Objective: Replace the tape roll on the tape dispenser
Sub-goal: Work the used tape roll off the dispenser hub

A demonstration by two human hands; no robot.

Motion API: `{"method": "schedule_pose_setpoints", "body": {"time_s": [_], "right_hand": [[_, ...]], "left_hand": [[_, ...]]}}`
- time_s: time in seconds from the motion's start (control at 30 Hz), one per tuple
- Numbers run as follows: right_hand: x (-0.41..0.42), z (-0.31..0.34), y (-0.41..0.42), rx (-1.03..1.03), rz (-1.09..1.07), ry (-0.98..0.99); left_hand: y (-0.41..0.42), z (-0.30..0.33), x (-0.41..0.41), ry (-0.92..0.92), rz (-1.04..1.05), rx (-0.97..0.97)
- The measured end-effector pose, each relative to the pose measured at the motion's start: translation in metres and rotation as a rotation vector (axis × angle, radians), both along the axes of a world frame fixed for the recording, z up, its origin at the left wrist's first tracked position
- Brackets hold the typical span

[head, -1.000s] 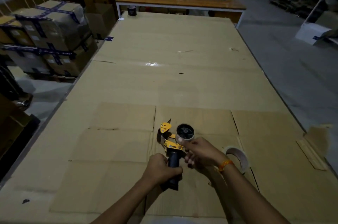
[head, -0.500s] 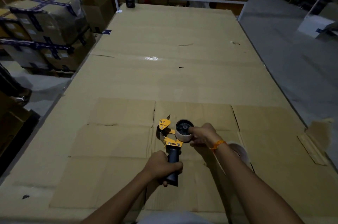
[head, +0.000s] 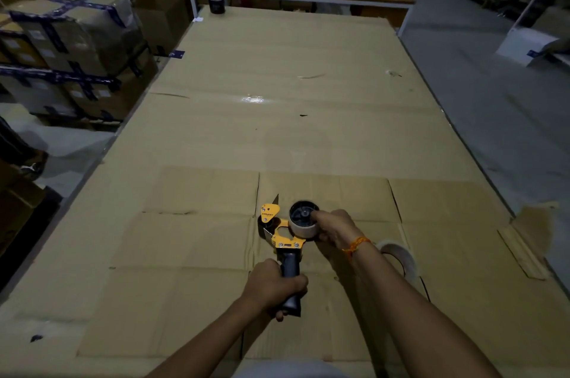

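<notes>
Yellow tape dispenser [head: 282, 231] clamped by its handle in left grip [head: 274, 285]; right grip [head: 334, 228] pinches its mounted roll [head: 303, 225]

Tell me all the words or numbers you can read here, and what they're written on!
None can be read for sure.
Yellow plate of the tape dispenser: a short dark word is printed there, too small and blurred to read.
White labels on the taped cardboard boxes: too far and dim to read.
Small blue tag at the table's left edge: blurred, no letters can be made out.
</notes>
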State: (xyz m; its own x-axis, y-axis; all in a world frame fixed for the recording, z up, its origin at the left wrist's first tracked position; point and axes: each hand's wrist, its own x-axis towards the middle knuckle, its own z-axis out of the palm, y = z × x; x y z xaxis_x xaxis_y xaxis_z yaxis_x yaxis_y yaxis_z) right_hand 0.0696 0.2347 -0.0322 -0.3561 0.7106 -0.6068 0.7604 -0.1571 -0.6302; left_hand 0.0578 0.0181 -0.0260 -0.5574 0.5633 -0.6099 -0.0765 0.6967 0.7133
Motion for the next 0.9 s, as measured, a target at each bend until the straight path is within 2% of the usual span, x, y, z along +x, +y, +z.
{"method": "schedule_pose_setpoints", "body": {"time_s": [0.4,0.9], "right_hand": [[-0.001,0.002,0.011,-0.062,0.062,-0.003],[0.005,0.008,0.013,-0.008,0.193,-0.054]], "left_hand": [[0.001,0.000,0.003,0.111,-0.010,-0.053],[0.000,-0.002,0.004,0.088,-0.013,-0.060]]}}
